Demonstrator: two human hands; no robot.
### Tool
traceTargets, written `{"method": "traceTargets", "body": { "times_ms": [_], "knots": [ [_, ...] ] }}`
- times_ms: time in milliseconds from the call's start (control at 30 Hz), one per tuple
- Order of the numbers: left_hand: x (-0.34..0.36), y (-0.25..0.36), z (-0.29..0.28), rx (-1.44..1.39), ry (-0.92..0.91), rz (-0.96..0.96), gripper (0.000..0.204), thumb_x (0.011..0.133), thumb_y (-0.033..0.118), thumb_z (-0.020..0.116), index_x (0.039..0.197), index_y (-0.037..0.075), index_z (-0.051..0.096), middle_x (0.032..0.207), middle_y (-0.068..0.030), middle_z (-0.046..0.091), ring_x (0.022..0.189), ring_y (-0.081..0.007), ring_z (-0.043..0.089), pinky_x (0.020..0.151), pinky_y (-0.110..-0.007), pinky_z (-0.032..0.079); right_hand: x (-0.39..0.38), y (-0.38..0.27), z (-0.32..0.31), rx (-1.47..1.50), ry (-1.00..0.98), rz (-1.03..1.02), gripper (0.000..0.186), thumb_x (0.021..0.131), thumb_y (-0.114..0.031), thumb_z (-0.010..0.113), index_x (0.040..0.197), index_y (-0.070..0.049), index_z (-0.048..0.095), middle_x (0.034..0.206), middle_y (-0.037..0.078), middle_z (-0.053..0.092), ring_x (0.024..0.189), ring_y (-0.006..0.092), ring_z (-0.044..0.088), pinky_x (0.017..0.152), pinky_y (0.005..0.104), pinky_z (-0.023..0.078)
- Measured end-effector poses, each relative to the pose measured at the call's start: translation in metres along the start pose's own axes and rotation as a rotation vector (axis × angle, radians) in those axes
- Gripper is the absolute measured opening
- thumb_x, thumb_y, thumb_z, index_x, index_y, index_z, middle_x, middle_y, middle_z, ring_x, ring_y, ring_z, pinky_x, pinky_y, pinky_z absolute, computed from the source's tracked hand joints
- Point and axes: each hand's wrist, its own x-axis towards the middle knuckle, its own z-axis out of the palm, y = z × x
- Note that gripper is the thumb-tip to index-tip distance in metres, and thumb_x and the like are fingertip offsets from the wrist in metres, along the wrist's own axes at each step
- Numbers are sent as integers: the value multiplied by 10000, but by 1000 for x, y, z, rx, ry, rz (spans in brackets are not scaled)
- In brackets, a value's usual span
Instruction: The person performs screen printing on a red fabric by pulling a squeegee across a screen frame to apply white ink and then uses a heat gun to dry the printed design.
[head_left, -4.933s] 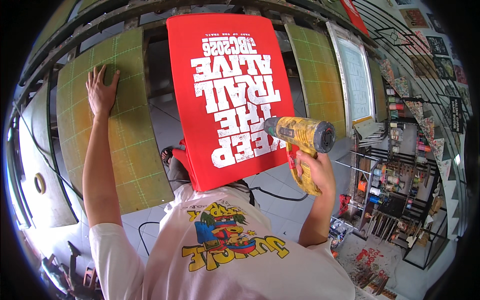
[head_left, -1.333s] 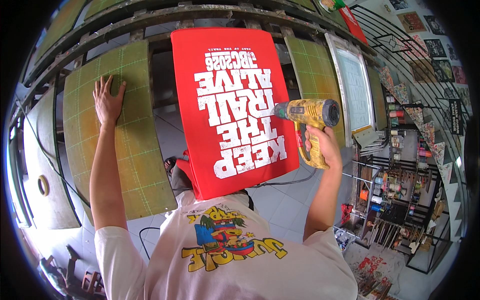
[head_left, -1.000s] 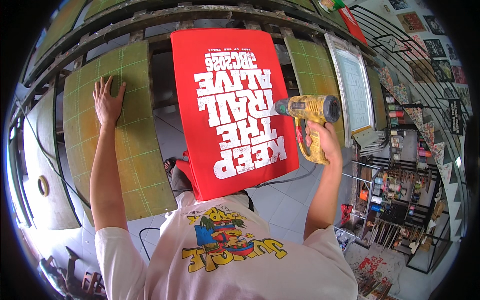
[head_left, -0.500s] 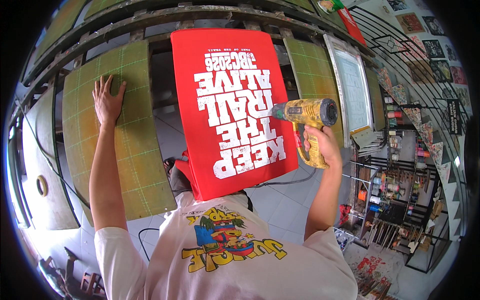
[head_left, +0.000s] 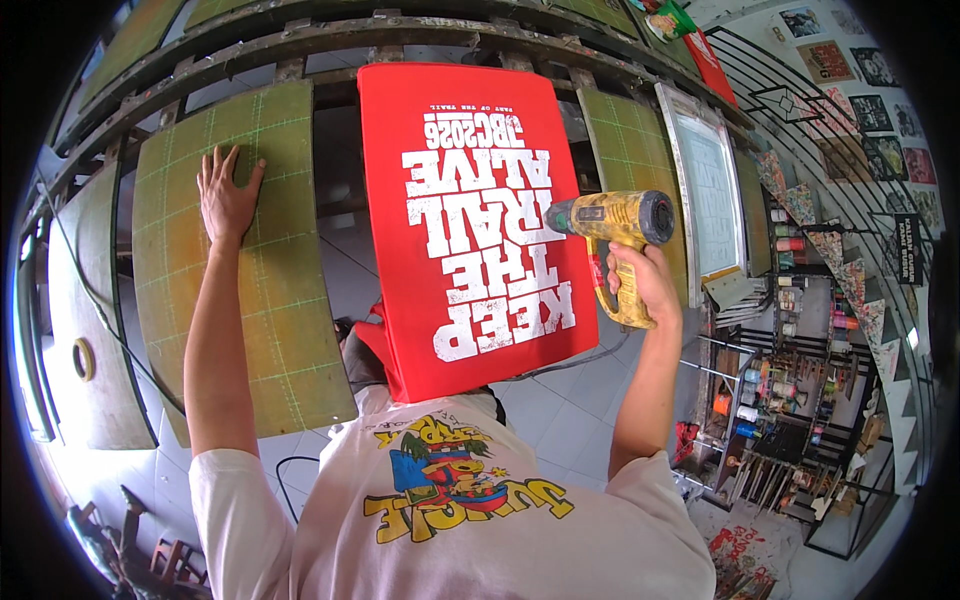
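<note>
Red printed cloth lies smooth in front of you over a flat, hidden support, loose folds hanging past its near-left corner; judging by those folds it should be light, soft and limp, best taken by its plain red margins, since the white print may be tacky; your right hand is wrapped round the grip of a yellow heat gun, its nozzle over the cloth's right edge, touching or just above I cannot tell; your left hand grasps nothing, laid flat with fingers spread on a green gridded board left of the cloth; bold, worn-looking white block capitals, upside down to you, fill the cloth's face, smaller lines towards its far end; your white T-shirt, nearer than the cloth, carries yellow lettering round a cartoon.
</note>
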Motion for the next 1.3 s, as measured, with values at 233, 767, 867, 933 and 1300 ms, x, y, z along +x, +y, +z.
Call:
{"method": "traceTargets", "body": {
  "times_ms": [233,767,867,933,1300],
  "knots": [
    [1,1,-3,0,-17,-1,708,976,599,632,1500,128,569,1648,-172,408,1552,-363,318,1291,-486,232,6,-5,3,-7,15,-12,185,971,-196,693,1022,-25,644,769,52,629,576,131,585,527,289,467],
    [0,-3,3,-11,1,0,711,973,609,628,1490,123,579,1642,-175,418,1551,-371,319,1284,-492,243,24,-20,9,-42,-4,-31,185,965,-204,689,991,-25,650,734,30,608,582,127,575,559,303,453],
    [0,-3,4,-21,1,-3,709,973,607,629,1491,126,579,1643,-173,417,1551,-370,320,1286,-493,241,28,-21,8,-40,-19,-18,184,970,-204,686,994,-26,646,740,36,613,576,130,577,550,299,457],
    [-1,-3,4,-20,0,-4,707,973,606,629,1492,129,578,1644,-172,416,1551,-370,321,1287,-494,239,30,-20,9,-30,-6,-33,189,974,-211,687,996,-30,640,752,45,622,559,129,576,530,287,463],
    [0,-2,3,-7,-2,-8,712,967,617,631,1489,135,582,1643,-172,416,1554,-367,315,1289,-496,235,39,-25,12,-46,-15,-45,181,971,-209,686,1002,-37,641,755,39,620,562,129,578,529,287,457]
  ]
}}
